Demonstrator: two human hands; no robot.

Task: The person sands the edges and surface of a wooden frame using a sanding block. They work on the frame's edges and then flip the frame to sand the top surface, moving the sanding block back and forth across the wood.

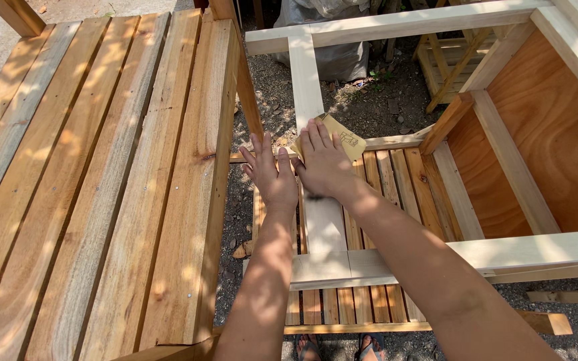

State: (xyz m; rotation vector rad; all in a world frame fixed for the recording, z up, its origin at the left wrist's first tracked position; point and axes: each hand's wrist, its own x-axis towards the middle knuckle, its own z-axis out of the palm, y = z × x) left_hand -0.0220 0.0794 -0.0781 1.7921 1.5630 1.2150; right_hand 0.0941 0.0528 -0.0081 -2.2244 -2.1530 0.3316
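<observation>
My right hand (324, 162) lies flat, palm down, on a folded tan sheet of sandpaper (344, 136), pressing it against a pale wooden rail (306, 80) of an open furniture frame. My left hand (270, 172) rests beside it, fingers spread, on the left side of the same rail, holding nothing. The rail runs away from me between two pale crosspieces (396, 25), and joins the near one (523, 251).
A slatted wooden platform (95, 180) fills the left. A plywood panel (543, 134) forms the frame's right side. Brown slats (403, 180) lie under the frame. Gravel ground, a wooden pallet (446, 63) and a grey sack (342, 57) lie beyond. My sandalled feet (339, 347) show below.
</observation>
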